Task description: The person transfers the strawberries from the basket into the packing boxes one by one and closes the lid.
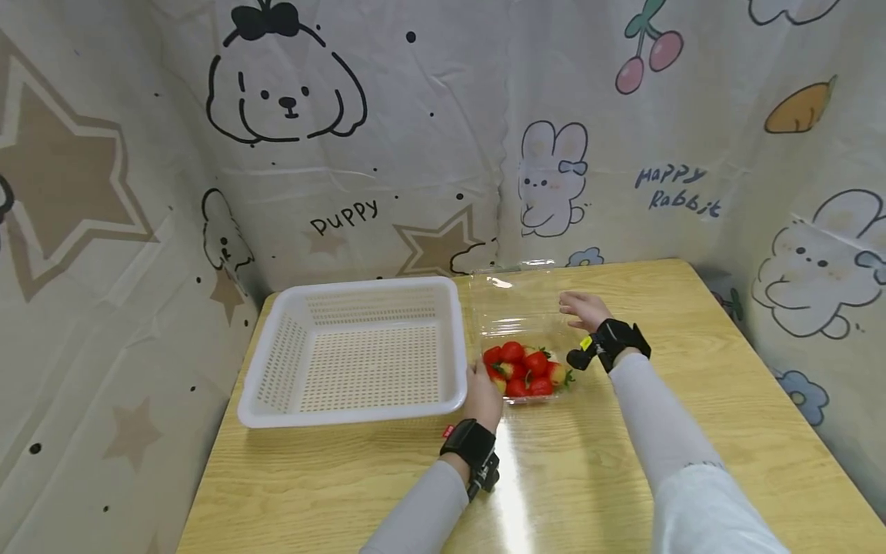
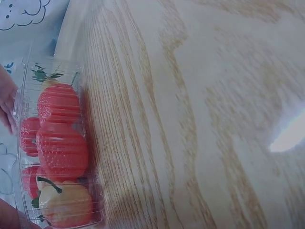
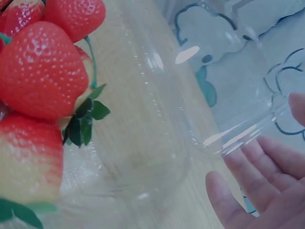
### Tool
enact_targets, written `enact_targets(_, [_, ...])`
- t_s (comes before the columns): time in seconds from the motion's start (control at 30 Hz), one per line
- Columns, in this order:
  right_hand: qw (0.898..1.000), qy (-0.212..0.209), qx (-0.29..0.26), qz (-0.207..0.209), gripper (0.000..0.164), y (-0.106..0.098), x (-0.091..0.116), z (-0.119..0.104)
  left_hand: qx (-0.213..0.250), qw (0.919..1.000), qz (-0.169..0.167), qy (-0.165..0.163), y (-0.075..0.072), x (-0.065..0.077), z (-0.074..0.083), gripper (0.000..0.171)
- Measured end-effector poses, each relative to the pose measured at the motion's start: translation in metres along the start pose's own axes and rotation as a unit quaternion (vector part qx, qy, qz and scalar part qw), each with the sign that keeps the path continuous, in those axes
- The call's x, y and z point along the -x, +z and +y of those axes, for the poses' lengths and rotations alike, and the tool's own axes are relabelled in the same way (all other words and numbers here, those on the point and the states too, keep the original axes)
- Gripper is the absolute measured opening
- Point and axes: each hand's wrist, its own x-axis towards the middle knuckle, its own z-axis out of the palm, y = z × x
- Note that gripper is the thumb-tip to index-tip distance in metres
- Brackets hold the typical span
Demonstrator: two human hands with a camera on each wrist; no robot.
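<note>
Several strawberries (image 1: pixel 515 371) lie in a clear plastic box (image 1: pixel 533 399), whose hinged lid (image 1: pixel 512 304) stands raised at the back. My left hand (image 1: pixel 482 396) rests along the box's left wall; its fingers are partly hidden there. In the left wrist view, strawberries (image 2: pixel 62 150) show through the ribbed side of the box, with a bit of that hand at the lower corner. My right hand (image 1: pixel 587 310) is by the lid's right edge, holding nothing. The right wrist view shows its fingers (image 3: pixel 267 174) spread, with fingertips right at the lid's edge.
A white plastic basket (image 1: pixel 457 338) with a perforated base stands left of the box, close to my left hand. Both sit on a wooden table (image 1: pixel 692 400). A printed curtain (image 1: pixel 429 154) hangs around the table's back and sides.
</note>
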Motion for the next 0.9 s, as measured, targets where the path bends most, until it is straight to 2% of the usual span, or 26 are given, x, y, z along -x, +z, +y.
enact_targets(0.07, [1.0,-0.014,-0.013,-0.006,0.057,0.0,0.011,-0.006,0.007,0.9999,-0.007,-0.003,-0.002,-0.001,0.0,0.042])
enact_targets(0.17, [0.999,-0.036,-0.025,-0.014,0.059,-0.006,0.01,0.0,0.027,0.9994,-0.016,-0.01,-0.004,-0.002,0.001,0.042])
enact_targets(0.27, [0.998,-0.055,-0.032,-0.02,0.062,-0.014,0.006,0.008,-0.033,0.999,-0.03,0.0,-0.006,-0.002,0.003,0.042])
enact_targets(0.4, [0.996,-0.08,-0.046,-0.016,0.06,-0.018,0.009,0.006,-0.063,0.9979,-0.015,0.0,-0.005,-0.002,0.004,0.042])
enact_targets(0.43, [0.995,-0.085,-0.051,-0.013,0.058,-0.019,0.011,0.004,-0.033,0.9994,-0.001,-0.008,-0.005,-0.001,0.005,0.042])
enact_targets(0.47, [0.994,-0.092,-0.059,-0.009,0.055,-0.019,0.014,0.002,-0.023,0.9997,0.003,-0.01,-0.005,-0.001,0.005,0.042])
enact_targets(0.63, [0.989,-0.119,-0.081,0.017,0.036,-0.019,0.03,-0.009,-0.057,0.9984,-0.003,0.003,-0.006,-0.001,0.005,0.042])
enact_targets(0.73, [0.989,-0.132,-0.064,0.031,0.034,-0.017,0.043,-0.01,-0.07,0.9975,-0.005,0.014,-0.004,-0.001,0.003,0.039])
enact_targets(0.83, [0.988,-0.141,-0.032,0.05,0.036,-0.013,0.055,-0.003,-0.123,0.9911,-0.016,0.048,0.0,-0.001,0.0,0.035])
enact_targets(0.9, [0.987,-0.145,-0.011,0.067,0.039,-0.009,0.063,0.005,-0.098,0.9936,-0.013,0.054,0.001,0.0,-0.002,0.034])
